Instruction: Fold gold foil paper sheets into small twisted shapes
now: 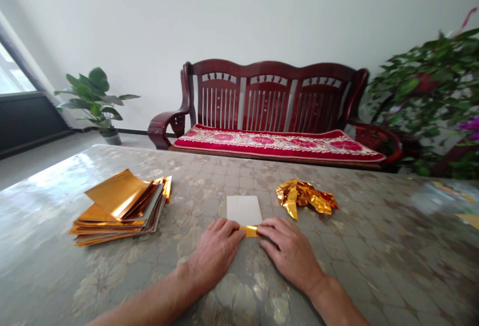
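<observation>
A sheet of gold foil paper (244,209) lies in front of me with its white back up. Its near edge is turned over into a narrow gold strip. My left hand (219,246) pinches the left end of that fold, fingers bent and thumb along the near side. At the fold's right end, my right hand (288,248) has its fingertips on the paper with the thumb just below. Both hands partly cover the folded edge. To the left sits a stack of gold foil paper sheets (119,211). Crumpled gold foil pieces (307,197) lie beyond my right hand.
The table wears a grey patterned cover (209,176). A clear plastic bag (441,196) lies at the right side. Behind the table stands a dark red wooden bench (269,96) with a red floral cushion (277,141). Potted plants (99,94) flank it.
</observation>
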The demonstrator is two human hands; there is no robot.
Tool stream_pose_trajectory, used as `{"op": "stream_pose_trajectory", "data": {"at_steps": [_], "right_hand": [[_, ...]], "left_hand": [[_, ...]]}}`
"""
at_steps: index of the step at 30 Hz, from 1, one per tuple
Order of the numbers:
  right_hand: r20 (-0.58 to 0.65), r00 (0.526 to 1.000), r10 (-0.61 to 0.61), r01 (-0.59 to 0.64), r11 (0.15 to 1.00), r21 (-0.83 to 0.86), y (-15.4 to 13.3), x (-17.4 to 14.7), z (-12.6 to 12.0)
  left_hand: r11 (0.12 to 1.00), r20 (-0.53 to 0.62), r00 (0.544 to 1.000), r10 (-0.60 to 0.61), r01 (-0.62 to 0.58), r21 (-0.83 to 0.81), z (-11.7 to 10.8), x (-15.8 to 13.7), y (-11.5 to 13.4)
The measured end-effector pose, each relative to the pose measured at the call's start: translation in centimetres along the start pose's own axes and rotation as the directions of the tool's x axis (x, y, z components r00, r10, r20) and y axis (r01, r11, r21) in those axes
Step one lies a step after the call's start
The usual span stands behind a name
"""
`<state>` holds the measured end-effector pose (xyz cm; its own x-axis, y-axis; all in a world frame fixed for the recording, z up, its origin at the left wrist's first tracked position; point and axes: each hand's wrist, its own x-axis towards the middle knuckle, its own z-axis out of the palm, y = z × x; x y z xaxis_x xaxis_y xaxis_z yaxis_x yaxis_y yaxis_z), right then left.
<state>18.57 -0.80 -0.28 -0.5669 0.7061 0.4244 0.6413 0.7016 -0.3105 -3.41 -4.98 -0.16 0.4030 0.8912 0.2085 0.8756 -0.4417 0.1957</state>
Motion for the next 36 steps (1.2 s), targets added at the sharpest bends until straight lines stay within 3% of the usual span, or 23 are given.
{"op": "stream_pose_trajectory", "data": {"at_steps": [5, 11, 22, 36], "right_hand": [[0.058, 0.998, -0.015, 0.025, 0.984, -0.178, -0.4, 0.5, 0.4], [0.041, 0.998, -0.037, 0.048, 0.943, -0.328, -0.7, 1.0, 1.1], [0.024, 1.000, 0.000, 0.007, 0.957, -0.289, -0.6, 0.8, 1.4], [-0.013, 0.999, -0.029, 0.021, 0.912, -0.409, -0.6, 1.4, 2.2]], "left_hand": [[0.998, 0.051, 0.999, -0.020, 0.017, 0.054, -0.4, 0.8, -0.3], [0.977, 0.122, 0.993, 0.008, -0.034, 0.212, -1.0, 1.2, 0.2], [0.967, 0.124, 0.992, 0.001, -0.032, 0.251, -0.9, 1.5, 0.4], [0.958, 0.145, 0.989, -0.023, -0.019, 0.286, -0.9, 1.9, 0.9]]}}
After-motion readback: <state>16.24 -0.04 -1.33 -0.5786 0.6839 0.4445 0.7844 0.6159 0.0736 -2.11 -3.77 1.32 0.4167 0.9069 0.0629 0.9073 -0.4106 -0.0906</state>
